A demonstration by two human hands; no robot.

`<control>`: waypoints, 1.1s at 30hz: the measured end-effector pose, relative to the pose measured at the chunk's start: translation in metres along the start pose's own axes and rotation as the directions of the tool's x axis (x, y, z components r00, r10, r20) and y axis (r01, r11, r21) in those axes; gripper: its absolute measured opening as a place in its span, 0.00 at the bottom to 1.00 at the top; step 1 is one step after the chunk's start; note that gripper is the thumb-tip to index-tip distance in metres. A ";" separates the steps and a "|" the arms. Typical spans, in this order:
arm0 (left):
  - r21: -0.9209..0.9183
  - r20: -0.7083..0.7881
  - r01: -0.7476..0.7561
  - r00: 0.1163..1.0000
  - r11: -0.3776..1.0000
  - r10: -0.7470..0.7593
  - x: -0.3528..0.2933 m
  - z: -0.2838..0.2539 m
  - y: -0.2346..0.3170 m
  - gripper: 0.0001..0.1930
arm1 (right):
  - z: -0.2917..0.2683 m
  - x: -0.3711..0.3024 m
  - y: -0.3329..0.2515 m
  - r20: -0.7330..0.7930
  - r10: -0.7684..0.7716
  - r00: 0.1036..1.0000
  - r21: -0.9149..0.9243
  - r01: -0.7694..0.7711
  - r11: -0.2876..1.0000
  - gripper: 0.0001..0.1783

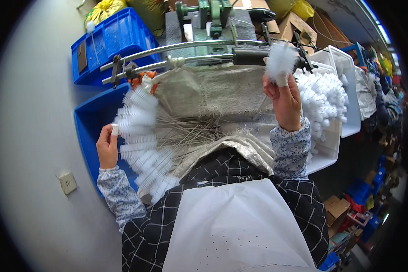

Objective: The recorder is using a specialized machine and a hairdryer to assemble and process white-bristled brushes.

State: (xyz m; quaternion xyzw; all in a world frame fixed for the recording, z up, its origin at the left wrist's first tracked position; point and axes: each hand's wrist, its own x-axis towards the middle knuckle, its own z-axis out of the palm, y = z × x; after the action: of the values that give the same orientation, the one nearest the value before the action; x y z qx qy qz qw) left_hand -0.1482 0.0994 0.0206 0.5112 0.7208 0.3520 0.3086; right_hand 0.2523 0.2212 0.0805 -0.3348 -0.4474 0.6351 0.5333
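Observation:
A white bristle brush head (281, 59) is pinched between the thumb and fingers of my right hand (286, 102), its bristles up beside the machine's dark roller. White tape wraps a finger of that hand. My left hand (108, 147) is closed, one taped fingertip at the edge of a fanned pile of white bristle brushes (140, 120). Whatever it may hold is too small to tell. The pile's thin wire stems (195, 129) run inward to the right across a pale woven sack cloth (240, 140) over my lap.
Ahead stands a green machine (215, 18) with metal rods (190, 47) and a black cylinder (249, 56). Blue bins (118, 41) stand at left beside a grey wall. At right, a white bin (328, 156) holds many more white brush heads (322, 97). Cardboard boxes (337, 213) lie further right.

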 end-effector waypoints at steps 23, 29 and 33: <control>-0.143 -0.257 -0.329 0.923 0.933 0.286 0.011 -0.011 0.029 0.24 | -0.079 0.151 0.037 0.168 -0.181 0.969 -0.942 0.103 -0.319 0.15; 0.037 -0.388 -0.366 0.852 0.930 0.350 0.028 -0.014 0.031 0.15 | -0.083 0.152 0.039 0.226 -0.211 0.951 -0.939 0.155 -0.306 0.16; -0.086 -0.551 -0.301 0.809 0.950 0.207 0.036 -0.042 0.027 0.15 | -0.086 0.150 0.035 0.167 -0.172 0.971 -0.960 0.120 -0.254 0.15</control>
State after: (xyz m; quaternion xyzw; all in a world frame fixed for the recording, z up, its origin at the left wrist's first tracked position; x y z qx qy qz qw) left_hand -0.1783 0.1321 0.0627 0.4565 0.6704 0.5783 0.0875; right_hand 0.2862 0.3846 0.0236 -0.5789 -0.8015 -0.0319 0.1467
